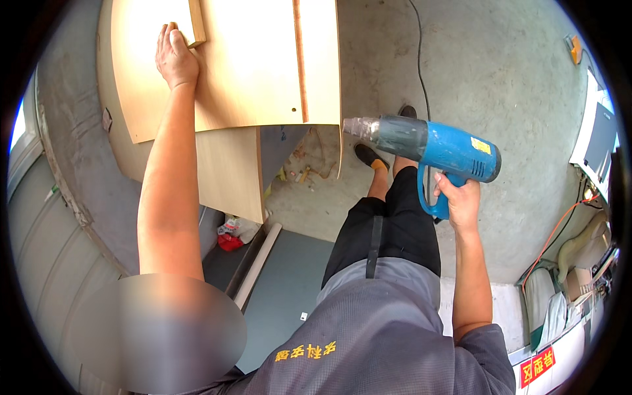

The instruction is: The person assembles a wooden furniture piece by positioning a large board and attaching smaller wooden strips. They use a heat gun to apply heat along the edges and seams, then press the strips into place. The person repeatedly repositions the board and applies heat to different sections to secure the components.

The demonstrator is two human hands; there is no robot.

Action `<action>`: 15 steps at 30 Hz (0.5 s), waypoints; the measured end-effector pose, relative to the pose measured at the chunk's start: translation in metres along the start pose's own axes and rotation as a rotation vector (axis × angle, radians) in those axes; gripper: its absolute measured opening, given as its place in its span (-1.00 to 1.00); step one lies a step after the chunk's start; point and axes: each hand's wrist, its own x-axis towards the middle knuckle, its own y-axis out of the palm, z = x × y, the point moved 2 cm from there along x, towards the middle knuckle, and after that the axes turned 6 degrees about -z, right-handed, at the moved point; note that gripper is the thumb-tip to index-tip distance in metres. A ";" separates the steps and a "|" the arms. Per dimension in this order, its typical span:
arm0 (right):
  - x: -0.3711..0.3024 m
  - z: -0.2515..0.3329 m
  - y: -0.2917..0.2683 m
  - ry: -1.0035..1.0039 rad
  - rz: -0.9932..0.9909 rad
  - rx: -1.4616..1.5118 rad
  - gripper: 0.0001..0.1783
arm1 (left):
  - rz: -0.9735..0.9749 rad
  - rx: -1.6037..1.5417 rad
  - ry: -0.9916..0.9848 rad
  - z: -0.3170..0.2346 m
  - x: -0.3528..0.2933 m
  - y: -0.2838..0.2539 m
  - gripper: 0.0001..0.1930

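My right hand (462, 203) is wrapped round the handle of a blue heat gun (457, 150). Its metal nozzle points left, close to the right edge of a light wood-grain panel (250, 72). A thin strip (341, 155) hangs down from that edge, just past the nozzle. On the panel's upper left, my left hand (176, 60) is closed against the end of a wooden block (196, 26), which runs out of the picture at the top. Part of the left fingers is hidden by the hand itself. A narrow brown groove (299, 66) crosses the panel near its right side.
Below the panel stands a wood-grain board (230, 171), with scraps (306, 174) on the concrete floor beside it. A black cord (421, 62) trails across the floor to the heat gun. Red and white bags (234, 234) lie lower left; a cluttered shelf (566, 289) is at right.
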 end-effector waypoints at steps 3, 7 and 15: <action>0.002 0.004 0.001 -0.025 0.002 -0.052 -0.76 | 0.027 -0.008 -0.033 -0.009 0.001 -0.002 -0.37; -0.002 0.004 0.002 0.001 0.009 0.018 -0.76 | 0.007 -0.005 -0.049 0.002 -0.004 -0.002 -0.37; 0.003 0.015 0.003 -0.054 -0.025 -0.101 -0.78 | 0.016 -0.010 -0.052 0.012 -0.005 -0.002 -0.38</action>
